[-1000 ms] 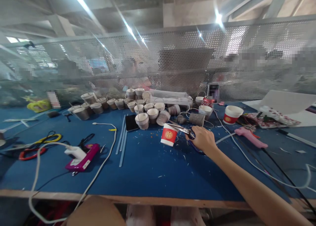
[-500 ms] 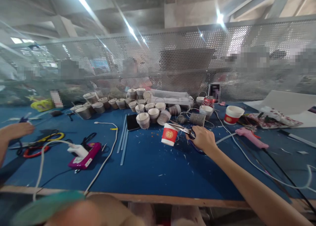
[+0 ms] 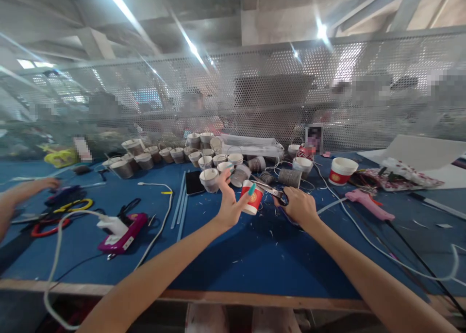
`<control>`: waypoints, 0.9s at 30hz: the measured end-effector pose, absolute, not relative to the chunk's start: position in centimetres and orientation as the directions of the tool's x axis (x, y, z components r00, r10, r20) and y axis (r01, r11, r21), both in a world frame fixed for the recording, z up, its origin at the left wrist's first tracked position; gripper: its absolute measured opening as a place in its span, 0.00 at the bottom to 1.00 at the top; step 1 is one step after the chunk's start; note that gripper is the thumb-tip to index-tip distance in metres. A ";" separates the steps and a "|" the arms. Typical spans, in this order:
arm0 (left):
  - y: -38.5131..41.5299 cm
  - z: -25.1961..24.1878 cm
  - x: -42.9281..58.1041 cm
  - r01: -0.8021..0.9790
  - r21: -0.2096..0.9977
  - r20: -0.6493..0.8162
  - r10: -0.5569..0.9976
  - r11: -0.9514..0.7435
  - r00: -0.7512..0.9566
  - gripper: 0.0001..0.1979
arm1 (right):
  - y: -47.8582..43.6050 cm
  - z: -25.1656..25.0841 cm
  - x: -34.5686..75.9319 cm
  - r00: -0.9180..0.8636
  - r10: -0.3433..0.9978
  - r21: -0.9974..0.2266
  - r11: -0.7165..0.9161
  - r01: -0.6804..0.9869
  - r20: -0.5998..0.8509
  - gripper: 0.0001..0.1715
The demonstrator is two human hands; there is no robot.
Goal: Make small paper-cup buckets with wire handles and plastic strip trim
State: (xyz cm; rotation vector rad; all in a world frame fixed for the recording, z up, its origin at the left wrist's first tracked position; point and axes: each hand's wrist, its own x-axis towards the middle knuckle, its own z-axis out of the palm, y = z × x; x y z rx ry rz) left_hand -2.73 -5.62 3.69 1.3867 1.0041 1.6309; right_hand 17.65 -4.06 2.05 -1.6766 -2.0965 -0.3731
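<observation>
My right hand [image 3: 300,207] is closed round the handles of a pair of scissors [image 3: 270,189]. The blades point left and meet the rim of a red and white paper cup [image 3: 257,199]. My left hand [image 3: 230,204], with long teal nails, is just left of this cup, its fingers spread. Its thumb overlaps the cup's front; whether it touches I cannot tell. Behind stand several cups wrapped in grey cord [image 3: 209,180], some lying on their sides.
A purple power strip [image 3: 124,233] with a white plug and cable lies left. Pale glue sticks [image 3: 178,202] lie beside a black phone [image 3: 194,182]. On the right are a pink glue gun [image 3: 369,204] and stacked red-white cups [image 3: 342,170]. Another person's hand [image 3: 40,185] is at far left.
My left hand has come up from the blurred bottom left edge to the paper cup, its fingers spreading. My right hand and the scissors stay nearly in place. The other person's hand shifts slightly right.
</observation>
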 end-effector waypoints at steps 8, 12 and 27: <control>-3.8 0.7 -3.4 -0.378 0.897 -0.105 0.942 0.228 0.317 0.31 | -4.3 1.8 17.1 -0.204 0.866 -0.043 0.251 0.967 0.457 0.19; -4.1 1.1 -3.5 -0.335 0.882 -0.187 0.898 0.332 0.399 0.25 | -4.3 1.8 17.1 -0.212 0.872 -0.046 0.258 0.965 0.441 0.19; -4.1 0.8 -3.9 -0.335 0.899 -0.175 0.932 0.282 0.317 0.25 | -4.3 1.5 17.2 -0.255 0.856 -0.007 0.289 0.957 0.449 0.17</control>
